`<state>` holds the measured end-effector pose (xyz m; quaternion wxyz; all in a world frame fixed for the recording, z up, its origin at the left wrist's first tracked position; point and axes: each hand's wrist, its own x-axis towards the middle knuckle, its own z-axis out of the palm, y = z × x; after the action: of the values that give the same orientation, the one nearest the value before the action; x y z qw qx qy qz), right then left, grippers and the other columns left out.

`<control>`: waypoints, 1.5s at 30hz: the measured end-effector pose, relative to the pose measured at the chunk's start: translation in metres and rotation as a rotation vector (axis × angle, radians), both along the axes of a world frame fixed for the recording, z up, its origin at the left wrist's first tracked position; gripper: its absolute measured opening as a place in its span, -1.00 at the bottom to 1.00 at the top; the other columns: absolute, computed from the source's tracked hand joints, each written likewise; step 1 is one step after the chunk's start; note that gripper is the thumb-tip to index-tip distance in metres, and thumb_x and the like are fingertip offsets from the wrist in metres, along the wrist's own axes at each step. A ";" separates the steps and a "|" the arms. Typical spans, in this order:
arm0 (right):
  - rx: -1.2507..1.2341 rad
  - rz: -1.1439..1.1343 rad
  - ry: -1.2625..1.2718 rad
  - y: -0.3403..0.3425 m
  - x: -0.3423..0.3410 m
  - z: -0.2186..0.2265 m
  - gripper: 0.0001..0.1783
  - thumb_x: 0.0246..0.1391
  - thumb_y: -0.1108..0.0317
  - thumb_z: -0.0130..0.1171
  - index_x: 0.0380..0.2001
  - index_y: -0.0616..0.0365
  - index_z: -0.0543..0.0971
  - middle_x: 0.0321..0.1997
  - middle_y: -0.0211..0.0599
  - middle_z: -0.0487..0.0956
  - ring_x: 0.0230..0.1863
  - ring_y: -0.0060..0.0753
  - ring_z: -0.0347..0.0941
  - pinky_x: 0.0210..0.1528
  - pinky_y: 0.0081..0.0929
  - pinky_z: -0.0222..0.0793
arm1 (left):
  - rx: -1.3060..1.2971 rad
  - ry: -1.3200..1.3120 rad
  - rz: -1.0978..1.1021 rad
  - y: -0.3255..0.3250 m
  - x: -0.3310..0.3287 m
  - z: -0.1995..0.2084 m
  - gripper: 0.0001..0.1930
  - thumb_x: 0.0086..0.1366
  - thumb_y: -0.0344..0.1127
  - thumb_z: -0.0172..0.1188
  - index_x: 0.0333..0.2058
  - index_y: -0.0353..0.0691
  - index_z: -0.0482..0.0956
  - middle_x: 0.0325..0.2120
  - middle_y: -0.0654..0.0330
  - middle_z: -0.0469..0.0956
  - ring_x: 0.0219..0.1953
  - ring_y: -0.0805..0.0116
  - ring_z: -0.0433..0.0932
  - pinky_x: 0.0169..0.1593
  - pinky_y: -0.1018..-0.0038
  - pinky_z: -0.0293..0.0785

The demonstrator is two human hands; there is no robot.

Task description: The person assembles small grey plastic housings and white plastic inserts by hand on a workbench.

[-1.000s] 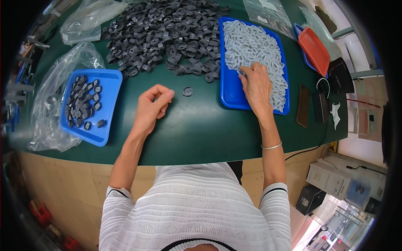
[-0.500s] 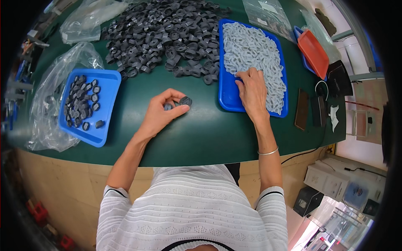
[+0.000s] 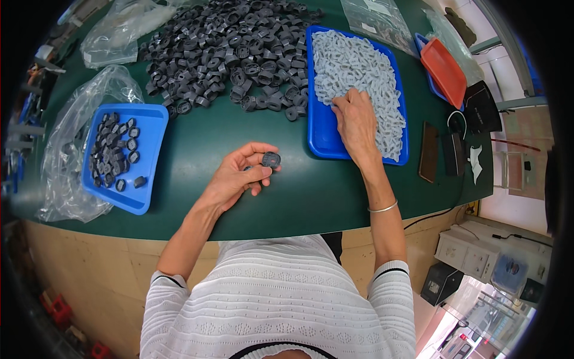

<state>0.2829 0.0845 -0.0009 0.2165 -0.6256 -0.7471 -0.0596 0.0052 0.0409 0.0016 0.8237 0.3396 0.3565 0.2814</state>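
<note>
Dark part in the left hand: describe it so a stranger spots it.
Over the green table, between two blue trays, find the left hand. It pinches a small rounded dark part. Unlike similar parts in the heap beyond, it is held.

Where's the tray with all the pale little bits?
In the head view, right of centre: the blue tray of pale bits lies beside the dark pile, with the right hand over it.
</note>
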 end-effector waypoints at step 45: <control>-0.412 -0.007 1.038 -0.078 -0.097 0.017 -0.91 0.00 0.56 0.27 -0.45 0.28 0.53 -0.53 -0.51 0.52 -0.55 -0.80 0.29 -0.53 -0.76 0.21 | 0.160 0.091 0.297 -0.020 0.022 -0.013 -0.67 0.31 -0.45 0.11 0.04 -0.36 0.46 -0.16 0.08 0.59 -0.17 0.37 0.60 -0.20 0.60 0.58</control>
<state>0.1859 0.0068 0.0166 0.4289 -0.6049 -0.5366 0.4027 0.0274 0.0212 -0.0118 0.7266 0.3599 0.4160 0.4116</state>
